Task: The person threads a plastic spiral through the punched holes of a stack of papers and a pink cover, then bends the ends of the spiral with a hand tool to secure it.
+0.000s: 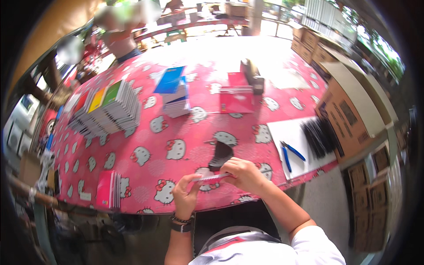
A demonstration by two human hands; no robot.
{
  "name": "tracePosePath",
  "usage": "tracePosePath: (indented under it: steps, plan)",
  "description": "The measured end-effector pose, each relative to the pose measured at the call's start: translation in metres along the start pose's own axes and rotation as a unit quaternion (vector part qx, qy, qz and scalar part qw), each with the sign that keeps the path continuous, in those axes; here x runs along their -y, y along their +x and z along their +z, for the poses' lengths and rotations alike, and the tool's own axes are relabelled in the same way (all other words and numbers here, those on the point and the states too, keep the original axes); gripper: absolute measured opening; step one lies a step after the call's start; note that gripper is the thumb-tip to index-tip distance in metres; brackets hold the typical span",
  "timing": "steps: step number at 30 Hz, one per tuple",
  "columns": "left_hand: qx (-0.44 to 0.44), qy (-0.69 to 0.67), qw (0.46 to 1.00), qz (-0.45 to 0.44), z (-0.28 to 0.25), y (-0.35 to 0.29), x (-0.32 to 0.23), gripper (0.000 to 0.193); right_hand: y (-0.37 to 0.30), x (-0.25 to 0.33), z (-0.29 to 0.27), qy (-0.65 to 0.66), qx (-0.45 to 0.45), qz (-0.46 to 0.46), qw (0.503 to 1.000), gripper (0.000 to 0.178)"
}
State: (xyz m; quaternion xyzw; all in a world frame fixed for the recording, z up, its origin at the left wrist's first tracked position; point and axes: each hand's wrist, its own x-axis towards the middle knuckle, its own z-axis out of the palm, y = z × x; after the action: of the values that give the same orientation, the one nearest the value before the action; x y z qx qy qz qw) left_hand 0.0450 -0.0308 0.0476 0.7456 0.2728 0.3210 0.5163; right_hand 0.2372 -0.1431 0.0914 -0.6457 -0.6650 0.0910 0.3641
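Note:
Close to the table's near edge, my left hand [184, 193] pinches one end of a thin pink notebook [211, 179], seen nearly edge-on. My right hand [244, 175] has its fingers closed at the other end. Just beyond the right fingers lies a dark bundle [222, 153] that resembles black binding coils; the hand partly covers it. Off to the right, pliers [292, 157] with blue handles rest on a white sheet [278, 132]. Alongside them many thin black coils [319, 138] lie in a row.
Notebooks with red, yellow and green covers [106, 106] stand at left, blue ones [176, 95] mid-table, pink ones [236, 99] farther right. A small pink stack [109, 189] sits near the front left edge. Cardboard boxes [349, 110] line the right side. A person [121, 42] is at the far left.

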Motion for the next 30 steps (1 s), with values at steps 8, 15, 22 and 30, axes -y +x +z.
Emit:
tracePosePath:
  steps: [8,15,22,30]
  plan:
    - [-0.049,0.278,0.935,0.216,0.021,-0.003,-0.034,0.025,-0.032,-0.011,0.008,0.093,-0.082,0.021,0.992,0.02]
    - [-0.003,0.288,0.909,0.302,0.036,0.008,-0.029,0.023,-0.034,-0.037,-0.03,0.1,-0.006,0.084,0.991,0.035]
    - [0.0,0.284,0.904,0.318,0.025,0.013,-0.028,0.028,-0.132,-0.186,-0.173,-0.402,-0.278,0.354,0.798,0.025]
    - [-0.032,0.303,0.899,0.315,0.014,0.007,-0.021,0.03,-0.126,-0.21,-0.156,-0.412,-0.22,0.373,0.802,0.019]
